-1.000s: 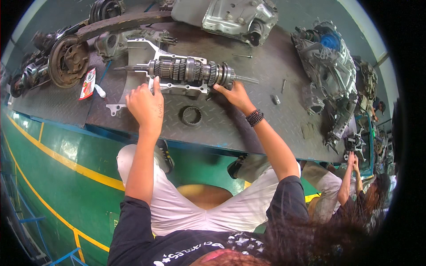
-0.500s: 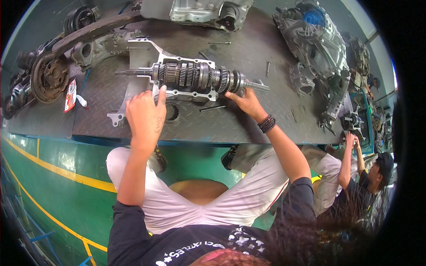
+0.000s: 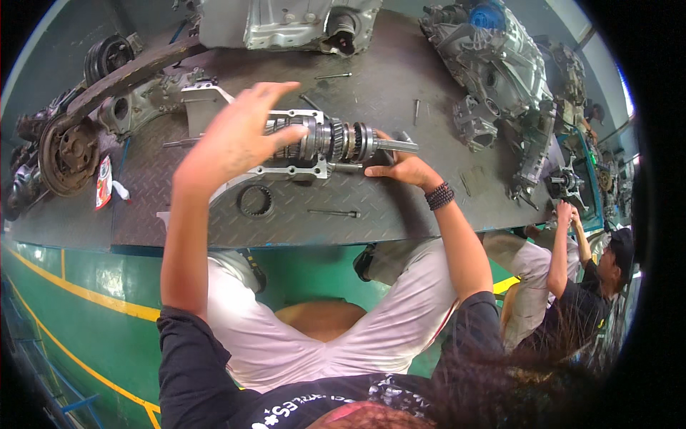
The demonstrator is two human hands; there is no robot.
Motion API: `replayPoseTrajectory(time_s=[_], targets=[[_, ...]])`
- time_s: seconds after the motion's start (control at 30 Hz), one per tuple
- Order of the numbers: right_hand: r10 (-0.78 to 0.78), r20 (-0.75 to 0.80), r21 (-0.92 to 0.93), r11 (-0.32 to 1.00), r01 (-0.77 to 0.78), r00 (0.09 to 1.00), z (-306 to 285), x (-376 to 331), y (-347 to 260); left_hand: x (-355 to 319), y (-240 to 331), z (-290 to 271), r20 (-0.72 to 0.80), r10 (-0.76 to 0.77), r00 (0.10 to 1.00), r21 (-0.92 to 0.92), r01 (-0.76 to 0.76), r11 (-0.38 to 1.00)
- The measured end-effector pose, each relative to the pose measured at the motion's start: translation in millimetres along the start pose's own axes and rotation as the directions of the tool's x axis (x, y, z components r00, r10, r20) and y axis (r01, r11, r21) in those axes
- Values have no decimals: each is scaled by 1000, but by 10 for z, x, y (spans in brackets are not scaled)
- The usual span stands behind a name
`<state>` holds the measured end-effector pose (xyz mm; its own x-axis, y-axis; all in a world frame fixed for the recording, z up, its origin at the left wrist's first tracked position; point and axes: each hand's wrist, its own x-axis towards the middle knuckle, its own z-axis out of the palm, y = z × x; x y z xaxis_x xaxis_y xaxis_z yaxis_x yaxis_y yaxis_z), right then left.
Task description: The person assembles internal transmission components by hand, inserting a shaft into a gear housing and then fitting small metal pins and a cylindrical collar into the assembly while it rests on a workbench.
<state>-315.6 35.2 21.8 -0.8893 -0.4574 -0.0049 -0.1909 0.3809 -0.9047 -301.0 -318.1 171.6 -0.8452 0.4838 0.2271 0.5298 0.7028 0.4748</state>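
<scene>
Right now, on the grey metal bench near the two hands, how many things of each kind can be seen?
Steel gear shaft with stacked gears, right hand on its end, left hand raised over it: 1
Dark toothed metal ring: 1
Long loose bolts or pins: 3
Large silver cast housings: 2
Total: 7

Checker-plate bench; gear shaft, ring
</scene>
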Motion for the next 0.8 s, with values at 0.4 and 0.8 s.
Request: replayPoseTrajectory(time_s=[0.4,0.8], targets=[[-66,-741,58,985,163,668,-602,-13,406,123,-249,807,-118,247,962,267,-209,941],[-423,-197,-690,701,182,884,290,-121,-771,-93,-297,578,-100,149,984,238,-122,963]])
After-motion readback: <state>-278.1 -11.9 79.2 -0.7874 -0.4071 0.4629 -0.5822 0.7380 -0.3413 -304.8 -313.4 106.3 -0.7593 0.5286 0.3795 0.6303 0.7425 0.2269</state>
